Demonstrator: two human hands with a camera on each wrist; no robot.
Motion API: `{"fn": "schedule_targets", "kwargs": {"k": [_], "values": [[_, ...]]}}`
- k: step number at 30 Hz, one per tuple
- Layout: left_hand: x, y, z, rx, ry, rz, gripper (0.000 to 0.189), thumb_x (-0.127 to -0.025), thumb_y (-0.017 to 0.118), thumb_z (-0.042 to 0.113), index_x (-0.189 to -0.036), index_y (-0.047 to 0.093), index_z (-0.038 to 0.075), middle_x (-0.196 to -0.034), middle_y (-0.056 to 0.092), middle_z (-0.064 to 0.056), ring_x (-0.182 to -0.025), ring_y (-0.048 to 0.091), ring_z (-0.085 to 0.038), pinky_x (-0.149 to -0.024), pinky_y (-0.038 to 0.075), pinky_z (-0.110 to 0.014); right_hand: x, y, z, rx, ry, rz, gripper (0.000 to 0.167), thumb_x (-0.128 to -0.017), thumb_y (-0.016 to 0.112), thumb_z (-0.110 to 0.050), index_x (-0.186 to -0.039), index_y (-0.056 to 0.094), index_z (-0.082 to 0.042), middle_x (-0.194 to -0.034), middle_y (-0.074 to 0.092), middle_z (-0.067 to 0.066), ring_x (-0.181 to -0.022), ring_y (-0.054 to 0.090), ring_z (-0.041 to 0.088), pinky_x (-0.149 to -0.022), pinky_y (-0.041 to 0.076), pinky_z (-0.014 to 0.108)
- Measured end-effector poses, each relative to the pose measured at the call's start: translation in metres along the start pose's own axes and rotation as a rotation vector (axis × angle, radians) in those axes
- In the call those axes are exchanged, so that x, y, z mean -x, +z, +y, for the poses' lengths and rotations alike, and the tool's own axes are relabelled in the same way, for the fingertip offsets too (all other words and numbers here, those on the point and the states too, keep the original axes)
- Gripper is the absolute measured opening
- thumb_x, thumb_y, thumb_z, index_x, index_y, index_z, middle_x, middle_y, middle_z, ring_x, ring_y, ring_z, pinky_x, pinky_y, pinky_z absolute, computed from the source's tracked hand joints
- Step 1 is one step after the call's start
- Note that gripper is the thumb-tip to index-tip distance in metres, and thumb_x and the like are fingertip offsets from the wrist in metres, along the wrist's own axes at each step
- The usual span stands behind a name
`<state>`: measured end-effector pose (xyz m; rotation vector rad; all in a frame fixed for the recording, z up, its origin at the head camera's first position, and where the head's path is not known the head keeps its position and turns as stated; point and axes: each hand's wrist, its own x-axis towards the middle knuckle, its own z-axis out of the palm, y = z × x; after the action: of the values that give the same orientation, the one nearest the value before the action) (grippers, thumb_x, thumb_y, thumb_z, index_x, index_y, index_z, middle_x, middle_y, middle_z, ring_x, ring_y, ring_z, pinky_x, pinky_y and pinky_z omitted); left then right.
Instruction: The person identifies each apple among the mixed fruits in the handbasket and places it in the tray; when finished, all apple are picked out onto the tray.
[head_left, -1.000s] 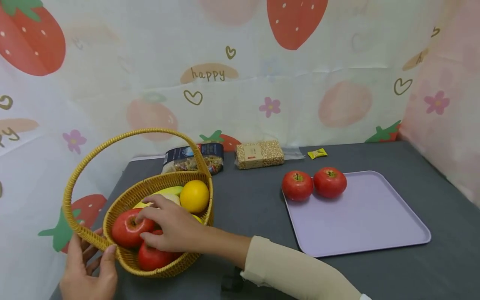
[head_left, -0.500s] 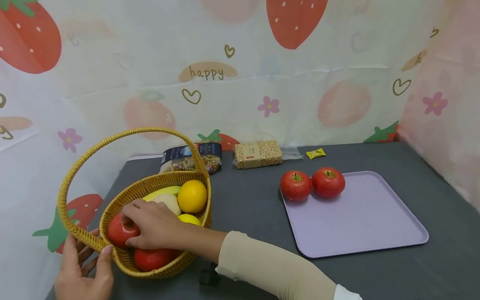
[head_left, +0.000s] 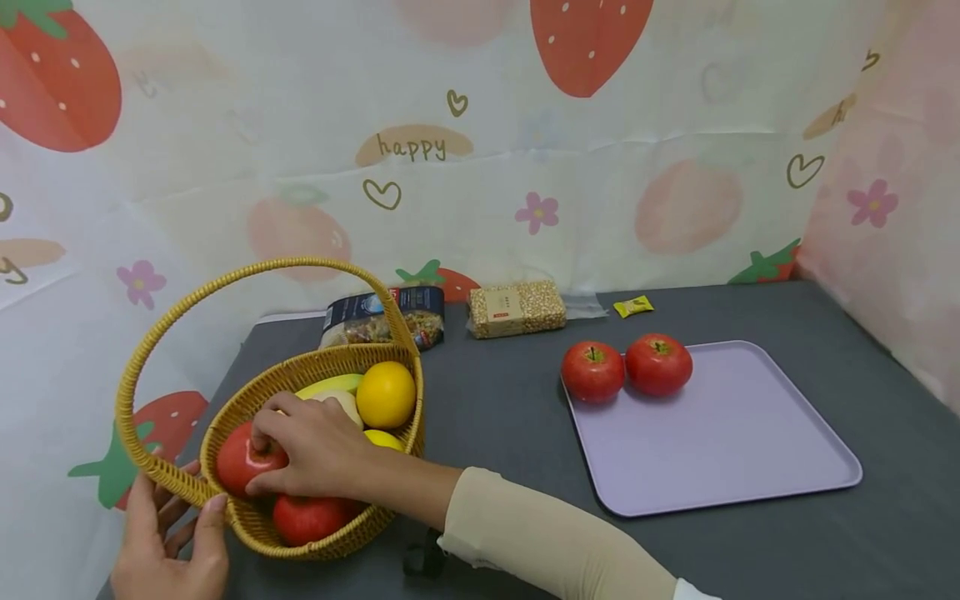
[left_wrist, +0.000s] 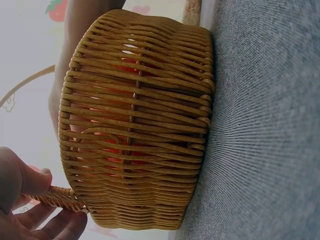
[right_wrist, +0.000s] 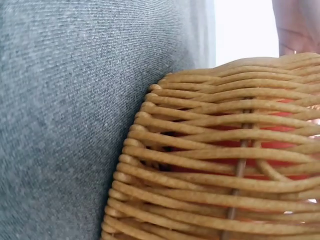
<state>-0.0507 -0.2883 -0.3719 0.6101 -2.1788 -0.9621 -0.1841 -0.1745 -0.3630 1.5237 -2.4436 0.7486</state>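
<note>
In the head view my left hand (head_left: 168, 550) grips the foot of the arched handle (head_left: 131, 367) of a yellow wicker basket (head_left: 251, 400). The left wrist view shows the thumb and fingers around that handle (left_wrist: 60, 197), beside the woven wall. Inside the basket my right hand (head_left: 318, 446) grips a red apple (head_left: 240, 462) from above, thumb and fingers at its top. A second red apple (head_left: 311, 520) lies under that hand. Behind them are an orange (head_left: 386, 396), a whitish round fruit (head_left: 343, 403), a banana (head_left: 333, 385) and a yellow fruit (head_left: 383, 438), partly covered.
On the right, a pale purple tray (head_left: 720, 442) bears two red apples (head_left: 658, 365) at its far left corner. Along the back lie a dark food bag (head_left: 386, 315), a pack of grain (head_left: 517, 308) and a small yellow packet (head_left: 633, 307). A strawberry-print cloth hangs behind.
My right hand has moved left and down onto the left red apple, its fingers closing on it. The left hand stays at the handle.
</note>
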Motion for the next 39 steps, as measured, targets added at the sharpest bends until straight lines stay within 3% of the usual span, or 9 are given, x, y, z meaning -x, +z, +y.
{"fn": "schedule_targets", "kwargs": {"k": [10,15,19,29,36,39], "values": [[0.000,-0.002,0.001,-0.005,-0.008,-0.021,0.069,-0.092,0.071,0.006,-0.153,0.038,0.010,-0.130,0.059,-0.022,-0.107,0.061,-0.045,-0.066,0.035,0.002,0.007,-0.012,-0.007,-0.063,-0.059,0.093,0.037,-0.082,0.083,-0.041,-0.105,0.063,-0.020,-0.122,0.048,-0.002,-0.103,0.041,0.005,-0.086,0.031,0.010],[0.000,-0.002,0.002,-0.010,-0.001,-0.009,0.070,-0.091,0.072,0.005,-0.153,0.039,0.011,-0.128,0.060,-0.021,-0.107,0.062,-0.045,-0.065,0.033,0.002,0.015,-0.024,-0.009,-0.104,-0.005,0.131,0.035,-0.082,0.083,-0.038,-0.102,0.060,-0.021,-0.125,0.045,0.000,-0.107,0.038,0.009,-0.085,0.026,0.011],[0.000,-0.001,0.002,-0.001,0.009,-0.010,0.073,-0.091,0.072,0.004,-0.154,0.037,0.011,-0.128,0.060,-0.023,-0.107,0.062,-0.046,-0.064,0.033,0.002,0.024,-0.038,-0.008,-0.126,0.049,0.149,0.033,-0.082,0.083,-0.035,-0.098,0.058,-0.022,-0.125,0.043,0.000,-0.109,0.038,0.012,-0.084,0.029,0.014],[0.000,-0.002,0.003,-0.010,-0.007,-0.001,0.070,-0.092,0.070,0.004,-0.154,0.038,0.011,-0.128,0.059,-0.023,-0.107,0.061,-0.046,-0.064,0.032,0.003,0.041,-0.069,0.007,-0.120,0.201,0.017,0.026,-0.087,0.078,-0.037,-0.096,0.059,-0.022,-0.116,0.047,-0.001,-0.104,0.039,0.014,-0.081,0.037,0.025],[0.000,-0.001,0.003,-0.020,-0.019,-0.007,0.071,-0.092,0.070,0.003,-0.154,0.038,0.015,-0.129,0.060,-0.019,-0.108,0.062,-0.042,-0.064,0.035,0.001,0.048,-0.055,0.025,-0.357,0.182,-0.054,0.035,-0.092,0.074,-0.029,-0.117,0.052,-0.020,-0.128,0.045,0.001,-0.110,0.045,0.012,-0.080,0.046,0.018],[0.000,0.000,0.003,-0.037,-0.029,-0.008,0.071,-0.093,0.069,0.004,-0.155,0.037,0.016,-0.130,0.061,-0.018,-0.108,0.062,-0.040,-0.064,0.037,-0.001,0.051,-0.052,0.029,-0.394,0.168,-0.028,0.037,-0.091,0.076,-0.027,-0.119,0.052,-0.020,-0.131,0.044,0.002,-0.112,0.046,0.012,-0.081,0.048,0.018]]}}
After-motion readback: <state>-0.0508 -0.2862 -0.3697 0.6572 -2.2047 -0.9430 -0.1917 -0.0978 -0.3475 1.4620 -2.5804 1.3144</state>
